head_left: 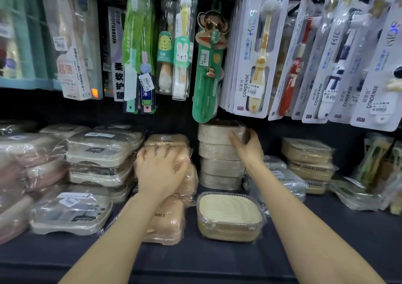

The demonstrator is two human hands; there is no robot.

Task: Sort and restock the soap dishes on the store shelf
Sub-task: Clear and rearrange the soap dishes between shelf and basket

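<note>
My left hand (159, 167) lies palm down on a stack of peach wrapped soap dishes (167, 140), fingers spread over the top one. Another peach dish (167, 225) sits in front, under my forearm. To the right stands a tall stack of beige soap dishes (219, 164). My right hand (245, 145) grips the top beige dish (215, 131) of that stack from its right side, thumb on the front wall. A cream ribbed soap dish (228, 216) in clear wrap lies in front of the stack on the dark shelf (195, 259).
Stacks of grey and pink wrapped dishes (97, 153) fill the left. Tan dishes (306, 153) and pale green ones (289, 181) sit at the right. Packaged toothbrushes (252, 50) hang low, a green monkey pack (206, 70) just above the beige stack.
</note>
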